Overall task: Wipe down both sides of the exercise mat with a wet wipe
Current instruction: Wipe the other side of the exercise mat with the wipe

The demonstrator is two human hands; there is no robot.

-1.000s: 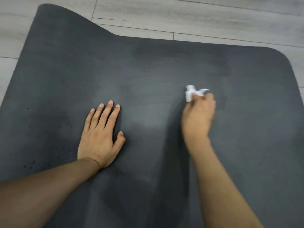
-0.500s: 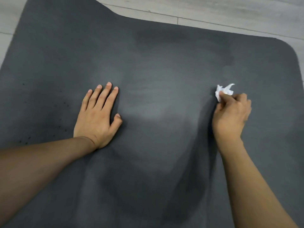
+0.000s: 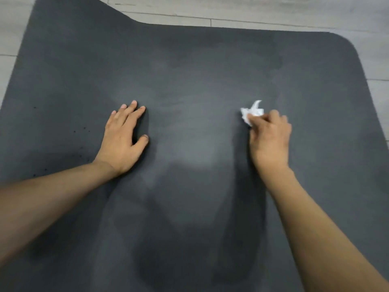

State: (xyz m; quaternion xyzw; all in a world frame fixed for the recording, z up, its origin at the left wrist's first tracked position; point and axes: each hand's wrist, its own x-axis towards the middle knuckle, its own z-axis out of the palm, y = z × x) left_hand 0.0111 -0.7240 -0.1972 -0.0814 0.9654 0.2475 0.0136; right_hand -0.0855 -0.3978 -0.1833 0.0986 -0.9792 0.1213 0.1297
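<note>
A dark grey exercise mat (image 3: pixel 189 70) lies flat on the floor and fills most of the view. My left hand (image 3: pixel 123 138) rests palm down on it, left of centre, fingers loosely spread and holding nothing. My right hand (image 3: pixel 270 137) is right of centre, its fingers closed on a crumpled white wet wipe (image 3: pixel 252 112) that presses against the mat surface. A tuft of the wipe sticks out beyond my fingertips. Darker damp streaks mark the mat above and between my hands.
Pale grey wood-look floor (image 3: pixel 273 11) shows past the mat's far edge and on both sides. The mat's far left corner (image 3: pixel 63 9) rises in a bump. Small dark specks (image 3: pixel 81 130) dot the mat at the left.
My right hand swept the wipe to the right, then came back a little toward the centre. My left hand stayed planted, with its thumb now spread wider.
</note>
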